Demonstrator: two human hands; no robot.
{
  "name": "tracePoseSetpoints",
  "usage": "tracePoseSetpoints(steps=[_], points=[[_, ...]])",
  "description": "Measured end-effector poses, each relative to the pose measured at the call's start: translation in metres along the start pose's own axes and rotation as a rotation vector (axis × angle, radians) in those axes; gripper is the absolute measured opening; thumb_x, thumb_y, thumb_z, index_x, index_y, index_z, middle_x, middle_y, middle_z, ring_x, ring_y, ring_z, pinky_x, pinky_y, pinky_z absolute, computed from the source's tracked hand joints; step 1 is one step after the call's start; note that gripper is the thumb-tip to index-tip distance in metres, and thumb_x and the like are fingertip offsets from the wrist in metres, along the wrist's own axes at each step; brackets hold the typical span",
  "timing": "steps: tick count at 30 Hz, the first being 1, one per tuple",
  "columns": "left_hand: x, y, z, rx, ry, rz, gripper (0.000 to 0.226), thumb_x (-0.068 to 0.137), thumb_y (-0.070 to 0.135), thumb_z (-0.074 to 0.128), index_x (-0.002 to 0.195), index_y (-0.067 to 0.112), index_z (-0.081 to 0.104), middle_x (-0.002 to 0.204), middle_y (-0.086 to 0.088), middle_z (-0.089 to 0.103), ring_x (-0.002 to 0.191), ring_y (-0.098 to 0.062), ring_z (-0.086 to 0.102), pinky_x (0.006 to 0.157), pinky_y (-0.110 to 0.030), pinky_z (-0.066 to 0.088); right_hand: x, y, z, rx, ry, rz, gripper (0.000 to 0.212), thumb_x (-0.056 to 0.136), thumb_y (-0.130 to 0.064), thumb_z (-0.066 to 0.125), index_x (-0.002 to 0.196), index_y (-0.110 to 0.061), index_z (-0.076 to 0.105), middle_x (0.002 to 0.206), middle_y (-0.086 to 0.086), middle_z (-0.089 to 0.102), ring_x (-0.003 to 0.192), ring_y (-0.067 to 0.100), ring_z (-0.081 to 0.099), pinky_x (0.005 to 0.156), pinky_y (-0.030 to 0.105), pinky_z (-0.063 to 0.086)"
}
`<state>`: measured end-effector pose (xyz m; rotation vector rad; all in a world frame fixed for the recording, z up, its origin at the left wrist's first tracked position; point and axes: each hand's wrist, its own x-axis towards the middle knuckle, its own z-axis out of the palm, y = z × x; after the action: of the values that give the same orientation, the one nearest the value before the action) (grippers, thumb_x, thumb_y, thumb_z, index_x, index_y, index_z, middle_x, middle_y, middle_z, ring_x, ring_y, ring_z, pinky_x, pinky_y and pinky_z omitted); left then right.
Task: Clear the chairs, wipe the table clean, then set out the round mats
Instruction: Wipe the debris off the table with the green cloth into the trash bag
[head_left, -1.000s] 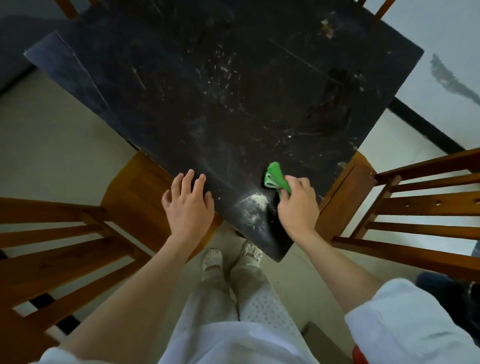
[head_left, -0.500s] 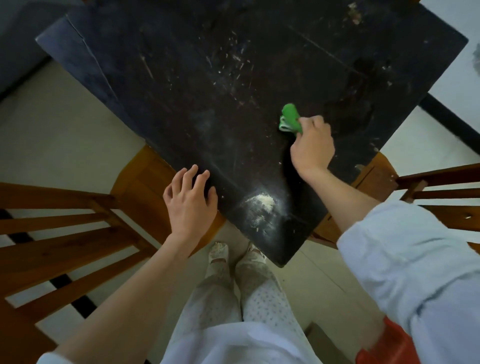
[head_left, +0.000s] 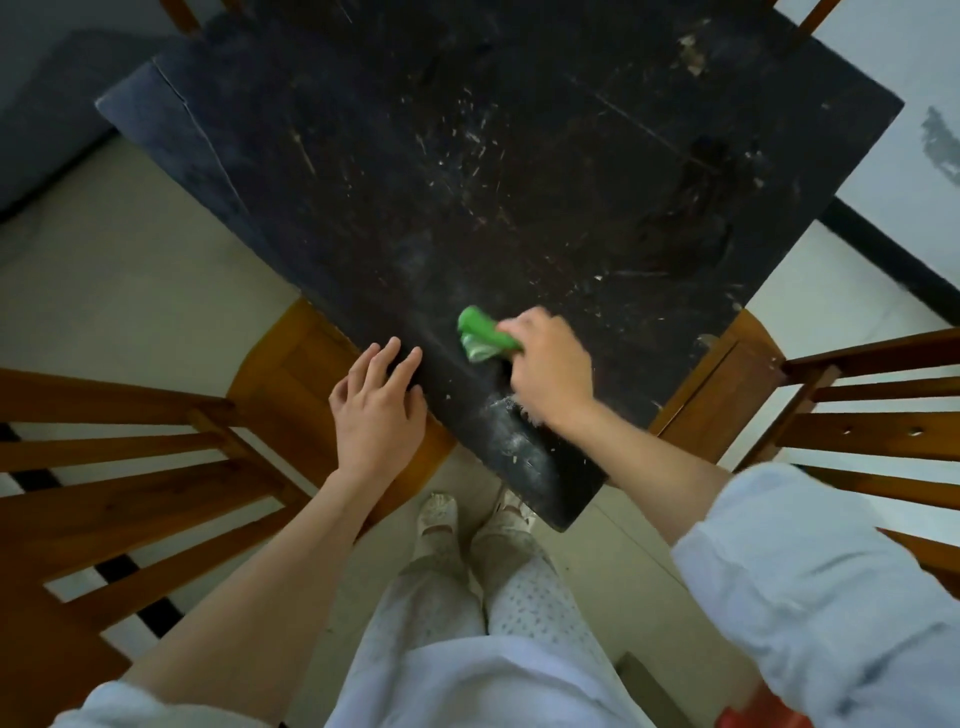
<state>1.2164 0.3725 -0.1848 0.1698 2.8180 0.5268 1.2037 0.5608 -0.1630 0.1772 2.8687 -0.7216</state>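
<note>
A dark square table (head_left: 363, 197) stands corner-on before me, scattered with pale crumbs and scratches. My right hand (head_left: 550, 371) grips a folded green cloth (head_left: 480, 338) and holds it down on the tabletop near the front corner. A smear of white powder (head_left: 506, 421) lies just below that hand. My left hand (head_left: 379, 410) rests with its fingers straight on the table's left front edge, holding nothing. No round mats are in view.
A wooden chair (head_left: 130, 467) stands at my left with its seat tucked under the table edge, and another wooden chair (head_left: 857, 410) at my right. Two more chair backs (head_left: 810, 18) peek out past the far edge. My legs and feet (head_left: 472, 525) are below the table corner.
My right hand has pulled the green cloth back from the middle of the table toward the front corner, over the white powder. My left hand has stayed on the table edge.
</note>
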Motion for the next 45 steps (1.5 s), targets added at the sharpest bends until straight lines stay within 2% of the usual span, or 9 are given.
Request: tracePoseSetpoints(steps=[5,10,14,18,28,34,37,40,45], points=[[0.002,0.001,-0.010,0.026,-0.060,-0.009,0.044,0.098,0.030,0.039,0.142,0.029,0.036,0.154,0.002,0.026,0.144,-0.019,0.011,0.114,-0.045,0.014,-0.055,0.004,-0.003,0.130,0.016,-0.151,0.038,0.079,0.000,0.049,0.110,-0.013,0.065,0.105,0.006,0.060,0.094,0.028,0.054,0.075,0.040,0.046],[0.005,0.011,-0.022,-0.012,-0.123,-0.035,0.047,0.098,0.033,0.038,0.144,0.024,0.033,0.154,-0.002,0.024,0.144,-0.022,0.010,0.116,-0.048,0.010,-0.067,0.020,-0.031,0.240,0.319,0.077,0.030,0.084,0.000,0.057,0.113,-0.008,0.063,0.105,0.008,0.059,0.096,0.023,0.055,0.083,0.035,0.046],[-0.001,0.030,-0.029,-0.016,-0.109,0.045,0.047,0.097,0.034,0.039,0.143,0.021,0.035,0.153,-0.004,0.026,0.144,-0.023,0.013,0.117,-0.048,0.010,-0.093,0.021,-0.049,0.436,0.379,0.336,0.028,0.090,-0.007,0.055,0.117,-0.010,0.060,0.107,0.001,0.056,0.099,0.011,0.051,0.085,0.021,0.041],[-0.017,0.072,-0.029,-0.046,-0.111,0.260,0.041,0.096,0.029,0.043,0.136,0.019,0.045,0.144,-0.003,0.041,0.136,-0.021,0.029,0.113,-0.045,0.019,-0.131,0.028,-0.065,0.794,0.336,0.589,0.031,0.091,-0.012,0.056,0.122,-0.013,0.056,0.105,-0.004,0.057,0.093,0.009,0.055,0.080,0.020,0.043],[-0.101,0.215,0.028,-0.059,-0.519,0.673,0.039,0.096,0.028,0.046,0.134,0.019,0.047,0.134,-0.001,0.050,0.122,-0.018,0.048,0.102,-0.033,0.041,-0.268,0.111,-0.080,0.956,0.451,0.993,0.026,0.088,-0.010,0.059,0.114,-0.014,0.061,0.093,0.002,0.061,0.081,0.015,0.056,0.066,0.022,0.041],[-0.175,0.345,0.099,0.051,-0.750,0.911,0.036,0.096,0.026,0.041,0.130,0.016,0.051,0.129,-0.005,0.054,0.116,-0.019,0.052,0.099,-0.031,0.041,-0.375,0.207,-0.108,1.041,0.717,1.218,0.026,0.087,0.004,0.054,0.113,0.003,0.058,0.069,0.004,0.055,0.043,-0.001,0.052,0.037,0.008,0.036],[-0.210,0.405,0.126,0.070,-0.797,0.951,0.038,0.096,0.025,0.040,0.131,0.014,0.049,0.132,-0.006,0.052,0.120,-0.020,0.049,0.101,-0.030,0.036,-0.412,0.255,-0.122,1.015,0.853,1.304,0.025,0.085,0.006,0.056,0.110,0.008,0.059,0.088,0.014,0.061,0.058,0.008,0.059,0.046,0.009,0.041],[-0.238,0.467,0.153,0.059,-0.816,0.980,0.037,0.095,0.022,0.043,0.129,0.012,0.051,0.131,-0.007,0.054,0.118,-0.021,0.052,0.099,-0.030,0.039,-0.443,0.303,-0.137,0.977,0.973,1.395,0.022,0.081,-0.003,0.062,0.102,-0.001,0.065,0.094,0.019,0.067,0.085,0.030,0.062,0.074,0.033,0.049],[-0.271,0.553,0.179,-0.021,-0.845,0.999,0.037,0.093,0.020,0.044,0.127,0.009,0.054,0.128,-0.009,0.057,0.114,-0.024,0.055,0.097,-0.033,0.043,-0.476,0.350,-0.177,1.008,1.157,1.433,0.014,0.083,-0.001,0.057,0.095,0.000,0.063,0.083,0.013,0.060,0.079,0.024,0.056,0.069,0.033,0.043]])
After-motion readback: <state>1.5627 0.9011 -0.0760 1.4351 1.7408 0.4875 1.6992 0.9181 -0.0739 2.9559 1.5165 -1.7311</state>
